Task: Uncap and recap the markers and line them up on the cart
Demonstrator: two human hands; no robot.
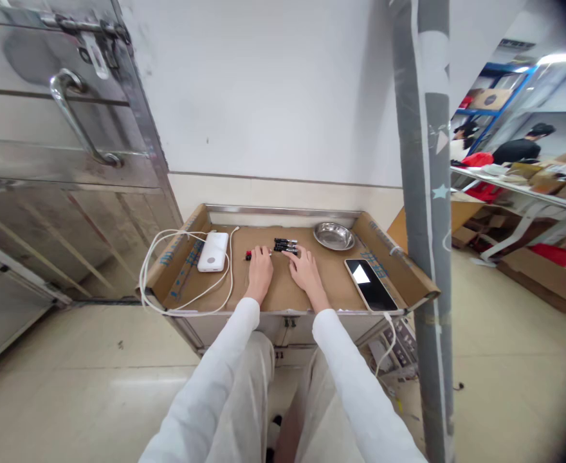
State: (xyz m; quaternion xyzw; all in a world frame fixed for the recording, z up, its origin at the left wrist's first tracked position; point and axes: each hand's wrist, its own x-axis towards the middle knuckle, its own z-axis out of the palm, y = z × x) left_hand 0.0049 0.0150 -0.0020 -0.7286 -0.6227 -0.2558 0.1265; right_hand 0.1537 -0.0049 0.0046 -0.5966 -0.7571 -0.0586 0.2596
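Note:
My left hand (260, 272) is on the brown cardboard surface (264, 234), its fingers bent over a small red-and-black pen-like stick (248, 255). Most of that stick is hidden under the fingers. Several short black pen-like sticks (285, 242) lie side by side just right of it. My right hand (307, 273) reaches them from the right, thumb and forefinger apart, the tips touching or nearly touching the nearest black stick. Their exact kind is too small to tell.
A white power bank (213, 251) with a looped white cable (231, 270) lies on the left. To the right are a round metal dish (334, 236) and a phone (370, 285). Cardboard side walls (393, 254) edge the surface. A wrapped grey pole (430, 257) stands close on the right.

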